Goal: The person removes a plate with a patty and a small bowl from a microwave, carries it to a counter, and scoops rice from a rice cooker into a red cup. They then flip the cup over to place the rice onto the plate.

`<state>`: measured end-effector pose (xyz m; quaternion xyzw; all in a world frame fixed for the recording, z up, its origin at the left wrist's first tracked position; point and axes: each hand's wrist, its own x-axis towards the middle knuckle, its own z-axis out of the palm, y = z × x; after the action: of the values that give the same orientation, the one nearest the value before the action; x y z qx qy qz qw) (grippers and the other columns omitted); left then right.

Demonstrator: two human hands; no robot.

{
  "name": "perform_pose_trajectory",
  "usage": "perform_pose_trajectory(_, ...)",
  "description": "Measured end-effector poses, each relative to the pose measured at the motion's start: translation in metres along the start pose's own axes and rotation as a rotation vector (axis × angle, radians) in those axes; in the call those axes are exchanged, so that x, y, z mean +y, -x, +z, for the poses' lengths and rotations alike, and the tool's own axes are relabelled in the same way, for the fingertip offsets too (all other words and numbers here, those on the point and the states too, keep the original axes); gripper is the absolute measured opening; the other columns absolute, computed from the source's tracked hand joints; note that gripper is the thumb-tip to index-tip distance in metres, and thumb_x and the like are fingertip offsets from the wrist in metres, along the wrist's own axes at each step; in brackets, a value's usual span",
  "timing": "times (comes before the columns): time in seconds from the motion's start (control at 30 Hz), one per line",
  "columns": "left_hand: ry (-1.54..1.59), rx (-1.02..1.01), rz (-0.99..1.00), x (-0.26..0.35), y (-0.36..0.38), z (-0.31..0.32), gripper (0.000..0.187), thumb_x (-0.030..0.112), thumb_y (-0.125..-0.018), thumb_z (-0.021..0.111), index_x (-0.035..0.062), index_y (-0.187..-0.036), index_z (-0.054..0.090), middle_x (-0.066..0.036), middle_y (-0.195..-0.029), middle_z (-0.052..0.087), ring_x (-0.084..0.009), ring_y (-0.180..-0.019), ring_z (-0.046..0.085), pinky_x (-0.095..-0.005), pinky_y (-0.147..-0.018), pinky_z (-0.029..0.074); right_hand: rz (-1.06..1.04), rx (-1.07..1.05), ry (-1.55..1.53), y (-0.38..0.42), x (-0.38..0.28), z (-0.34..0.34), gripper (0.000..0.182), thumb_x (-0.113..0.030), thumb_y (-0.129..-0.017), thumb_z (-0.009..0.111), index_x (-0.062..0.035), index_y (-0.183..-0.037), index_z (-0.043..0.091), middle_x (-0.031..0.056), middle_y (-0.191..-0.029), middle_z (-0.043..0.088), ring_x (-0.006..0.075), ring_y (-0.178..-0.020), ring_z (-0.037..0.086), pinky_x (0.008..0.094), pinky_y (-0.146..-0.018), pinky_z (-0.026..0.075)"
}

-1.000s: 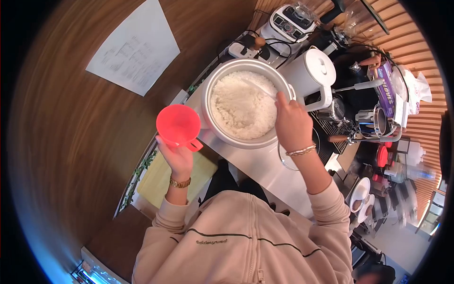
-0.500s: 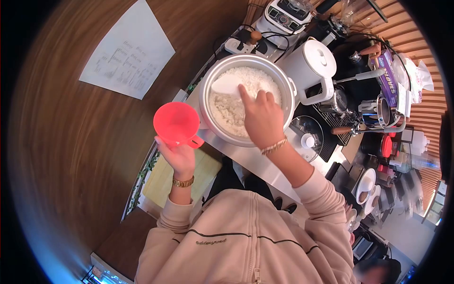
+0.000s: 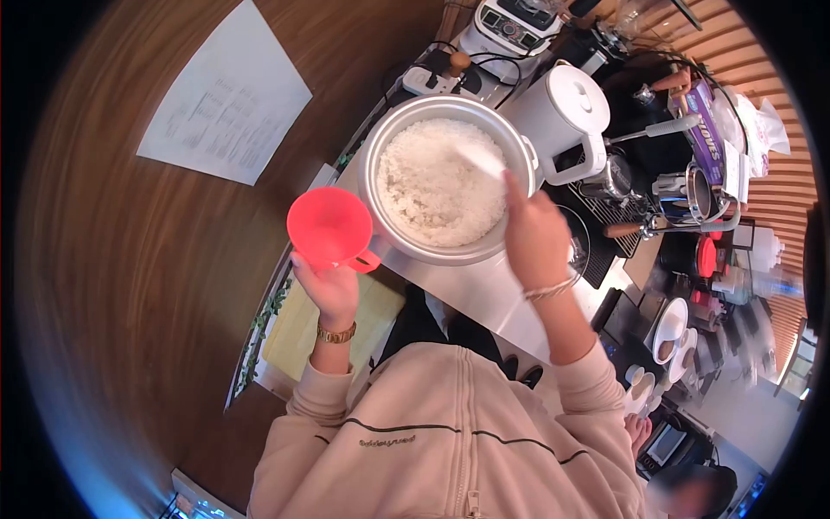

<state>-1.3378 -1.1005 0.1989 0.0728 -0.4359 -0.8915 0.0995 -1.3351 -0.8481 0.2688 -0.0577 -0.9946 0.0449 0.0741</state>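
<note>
My left hand (image 3: 327, 290) is closed around the lower side of a red cup (image 3: 328, 223), whose open top faces the camera. To its right stands a round silver pot (image 3: 370, 186) full of white rice (image 3: 432, 186). My right hand (image 3: 536, 238) is over the pot's right rim, its fingers closed on the handle of a white rice paddle (image 3: 482, 160). The paddle's blade is blurred and lies at or just above the rice at the upper right; whether it touches cannot be told.
A white kettle (image 3: 575, 108) stands close behind the pot, with a blender (image 3: 510, 33) farther back. A glass lid (image 3: 575, 251) lies right of the pot. Plates (image 3: 670, 329) and a co-worker's hand (image 3: 638, 430) are at the lower right.
My right hand has moved right, from over the rice to the pot's rim, taking the paddle with it. The red cup has shifted slightly right in view.
</note>
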Motion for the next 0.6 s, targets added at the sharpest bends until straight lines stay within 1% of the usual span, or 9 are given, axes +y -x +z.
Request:
perform_pose_trajectory(0.03,0.026,-0.016,0.006,0.000,0.002,0.002,0.062,0.050,-0.096,0.033,0.0021,-0.136,0.035,-0.016,-0.133,0.045,-0.0323,-0.120,0.046,-0.0465,-0.100,0.038,-0.033,-0.034,-0.029,0.009,-0.014,-0.003,0.043,-0.006,-0.081,0.052,-0.0148,-0.122,0.056,0.0117,-0.077,0.057,0.0266,-0.066,0.061,0.0375,-0.053,0.051)
perform_pose_trajectory(0.07,0.047,-0.030,0.010,0.001,0.004,0.002,0.059,0.047,-0.097,0.034,0.0011,-0.134,0.038,-0.014,-0.132,0.046,-0.0270,-0.121,0.046,-0.0438,-0.101,0.038,-0.095,-0.039,-0.056,0.021,-0.026,-0.007,0.042,-0.005,-0.080,0.053,-0.0128,-0.122,0.056,0.0123,-0.077,0.056,0.0260,-0.068,0.062,0.0370,-0.052,0.050)
perform_pose_trajectory(0.13,0.066,-0.032,-0.001,0.001,0.004,0.001,0.059,0.047,-0.097,0.034,0.0008,-0.134,0.037,-0.014,-0.132,0.046,-0.0273,-0.121,0.046,-0.0441,-0.101,0.038,-0.121,-0.087,-0.162,0.034,-0.037,-0.013,0.044,-0.005,-0.080,0.054,-0.0121,-0.123,0.055,0.0117,-0.075,0.056,0.0258,-0.066,0.062,0.0361,-0.050,0.050)
perform_pose_trajectory(0.23,0.081,-0.043,-0.018,-0.001,0.003,-0.004,0.060,0.047,-0.097,0.035,0.0005,-0.134,0.037,-0.014,-0.132,0.046,-0.0276,-0.121,0.046,-0.0441,-0.101,0.037,-0.039,0.015,-0.154,0.019,-0.024,-0.023,0.034,-0.006,-0.080,0.055,-0.0100,-0.114,0.057,0.0112,-0.069,0.058,0.0269,-0.059,0.062,0.0367,-0.046,0.048)
perform_pose_trajectory(0.33,0.101,-0.050,-0.030,0.000,0.006,-0.001,0.061,0.047,-0.097,0.036,0.0006,-0.135,0.036,-0.014,-0.133,0.045,-0.0279,-0.122,0.045,-0.0438,-0.102,0.037,-0.033,-0.051,-0.142,0.010,-0.015,-0.020,0.019,-0.008,-0.081,0.054,-0.0083,-0.100,0.055,0.0106,-0.061,0.058,0.0287,-0.052,0.062,0.0372,-0.043,0.048)
perform_pose_trajectory(0.37,0.110,-0.050,-0.032,-0.001,0.008,0.001,0.061,0.048,-0.096,0.036,0.0006,-0.135,0.035,-0.015,-0.133,0.045,-0.0280,-0.122,0.045,-0.0437,-0.102,0.037,-0.074,-0.014,-0.098,0.012,-0.018,-0.019,0.012,-0.007,-0.079,0.055,-0.0064,-0.091,0.052,0.0110,-0.057,0.058,0.0293,-0.049,0.062,0.0370,-0.041,0.048)
perform_pose_trajectory(0.47,0.104,-0.050,-0.021,-0.008,0.010,-0.001,0.062,0.048,-0.096,0.037,0.0008,-0.136,0.035,-0.014,-0.134,0.044,-0.0281,-0.123,0.044,-0.0433,-0.103,0.036,-0.150,-0.082,0.005,0.009,-0.021,-0.019,0.015,-0.006,-0.077,0.055,-0.0049,-0.091,0.053,0.0120,-0.056,0.058,0.0285,-0.050,0.063,0.0361,-0.042,0.048)
perform_pose_trajectory(0.57,0.126,-0.019,-0.006,-0.016,0.013,0.001,0.062,0.047,-0.096,0.037,0.0004,-0.136,0.035,-0.014,-0.134,0.045,-0.0280,-0.124,0.044,-0.0431,-0.103,0.036,-0.261,-0.185,0.055,0.002,-0.021,-0.012,0.012,-0.007,-0.074,0.056,-0.0039,-0.086,0.055,0.0140,-0.058,0.059,0.0284,-0.049,0.062,0.0370,-0.042,0.049)
perform_pose_trajectory(0.6,0.135,-0.016,-0.011,-0.017,0.013,-0.001,0.062,0.047,-0.096,0.038,0.0003,-0.136,0.035,-0.014,-0.134,0.045,-0.0279,-0.124,0.044,-0.0430,-0.103,0.036,-0.270,-0.214,0.043,-0.003,-0.021,-0.010,0.010,-0.007,-0.075,0.056,-0.0038,-0.084,0.056,0.0144,-0.059,0.059,0.0290,-0.050,0.063,0.0377,-0.044,0.049)
